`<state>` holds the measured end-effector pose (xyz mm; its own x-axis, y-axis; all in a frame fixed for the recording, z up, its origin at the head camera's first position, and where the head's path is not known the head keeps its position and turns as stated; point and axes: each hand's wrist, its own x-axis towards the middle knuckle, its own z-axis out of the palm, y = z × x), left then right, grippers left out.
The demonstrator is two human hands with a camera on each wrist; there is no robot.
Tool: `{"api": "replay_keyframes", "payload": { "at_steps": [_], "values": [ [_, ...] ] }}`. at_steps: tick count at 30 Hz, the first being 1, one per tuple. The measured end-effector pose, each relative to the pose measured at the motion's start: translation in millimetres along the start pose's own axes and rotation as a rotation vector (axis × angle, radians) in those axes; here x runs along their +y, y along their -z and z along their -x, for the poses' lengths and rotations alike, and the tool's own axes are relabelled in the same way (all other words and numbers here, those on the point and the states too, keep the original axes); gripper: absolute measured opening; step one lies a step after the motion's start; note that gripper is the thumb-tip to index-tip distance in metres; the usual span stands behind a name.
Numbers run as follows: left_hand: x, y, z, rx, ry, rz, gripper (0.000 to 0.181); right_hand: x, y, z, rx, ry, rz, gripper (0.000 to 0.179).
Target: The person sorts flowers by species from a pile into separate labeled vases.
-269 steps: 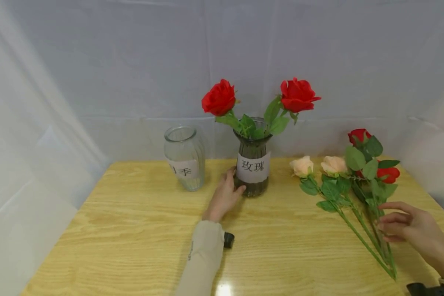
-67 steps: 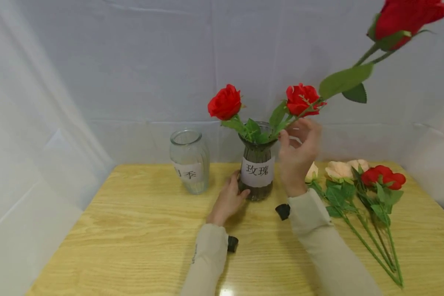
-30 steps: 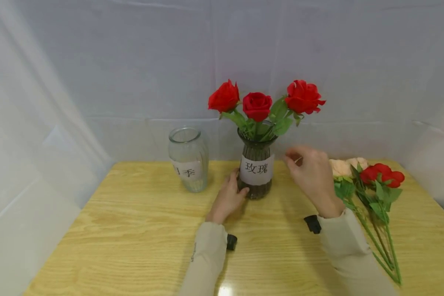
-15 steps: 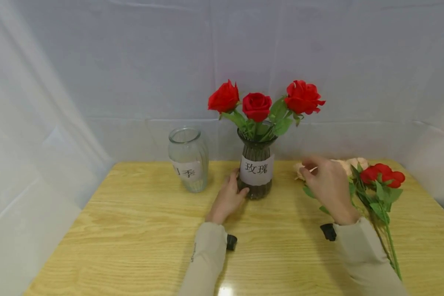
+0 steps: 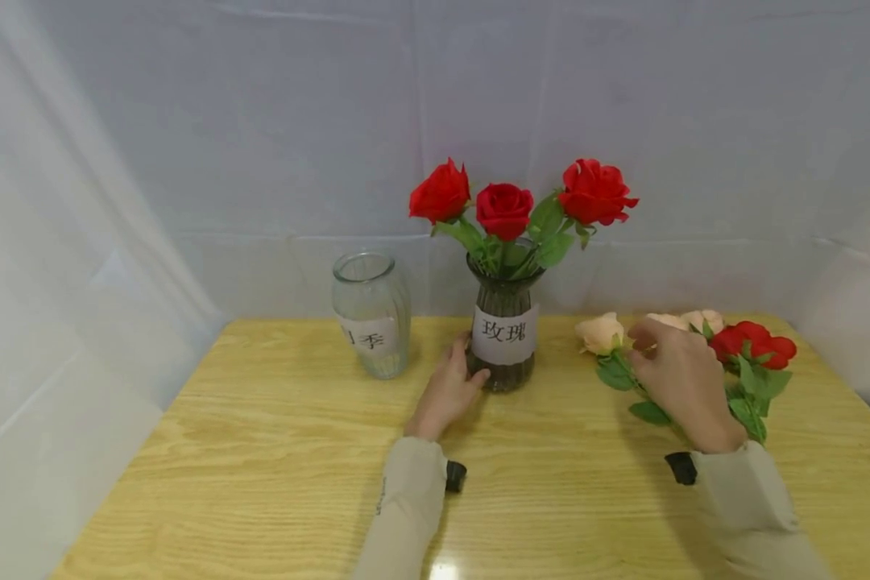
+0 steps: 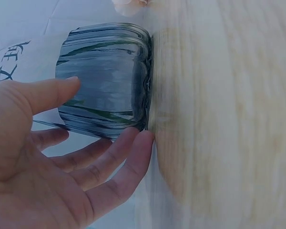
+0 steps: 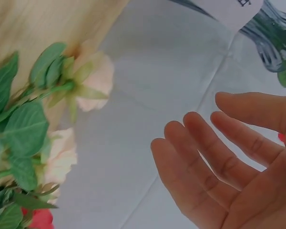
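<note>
My left hand [image 5: 445, 392] holds the lower left side of a dark glass vase [image 5: 503, 375] with a white label. In the left wrist view its thumb lies over the vase [image 6: 100, 81], with the fingers bent against the side and base. Three red roses [image 5: 504, 211] stand in that vase. My right hand [image 5: 681, 379] hovers over the flowers lying at the right, close to a peach rose [image 5: 600, 333]. The right wrist view shows its fingers [image 7: 219, 162] loosely bent with nothing between them, apart from the peach blooms [image 7: 93, 81].
A clear glass vase [image 5: 371, 310], labelled and without flowers, stands left of the dark one. Several peach and red flowers [image 5: 750, 345] lie at the table's right side, their stems partly hidden by my right forearm. White sheeting [image 5: 297, 121] hangs behind the wooden table [image 5: 261, 451].
My right hand brought a red rose from the right into the dark vase, let go, then drew back rightward over the lying flowers. The left hand stayed on the vase.
</note>
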<state>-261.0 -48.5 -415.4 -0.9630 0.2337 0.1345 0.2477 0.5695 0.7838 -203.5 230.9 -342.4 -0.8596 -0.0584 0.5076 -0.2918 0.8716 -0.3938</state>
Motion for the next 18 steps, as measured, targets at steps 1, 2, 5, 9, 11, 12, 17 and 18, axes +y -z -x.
{"api": "replay_keyframes", "payload": {
  "at_steps": [1, 2, 5, 9, 11, 12, 17, 18],
  "values": [
    [0.3, 0.0, 0.1, 0.001, 0.000, 0.002, 0.065, 2.5, 0.1, 1.5, -0.006, -0.002, 0.001, 0.016],
    [0.6, 0.1, 0.2, 0.001, 0.000, 0.003, 0.065, 5.0, 0.1, 3.1, -0.014, -0.006, 0.005, 0.017],
    [1.5, 0.4, 0.3, -0.002, 0.000, 0.006, 0.065, 12.4, -0.6, 9.0, -0.022, -0.008, 0.018, 0.018],
    [2.6, 1.0, 1.0, -0.004, 0.003, 0.003, 0.066, 20.1, -1.3, 15.2, -0.039, -0.011, 0.029, 0.019],
    [2.6, 1.0, 1.3, -0.005, 0.008, 0.001, 0.066, 22.7, -0.5, 16.9, -0.058, -0.018, 0.024, 0.020],
    [2.6, 1.0, 1.2, -0.005, 0.010, -0.001, 0.066, 23.7, 0.3, 17.6, -0.069, -0.022, 0.025, 0.020],
    [1.9, 0.7, 0.8, -0.004, 0.019, -0.004, 0.066, 29.2, 3.7, 20.8, -0.108, -0.055, 0.028, 0.022],
    [1.7, 0.6, 0.7, -0.003, 0.018, -0.004, 0.066, 31.1, 4.1, 21.4, -0.115, -0.060, 0.031, 0.023]
  ]
}}
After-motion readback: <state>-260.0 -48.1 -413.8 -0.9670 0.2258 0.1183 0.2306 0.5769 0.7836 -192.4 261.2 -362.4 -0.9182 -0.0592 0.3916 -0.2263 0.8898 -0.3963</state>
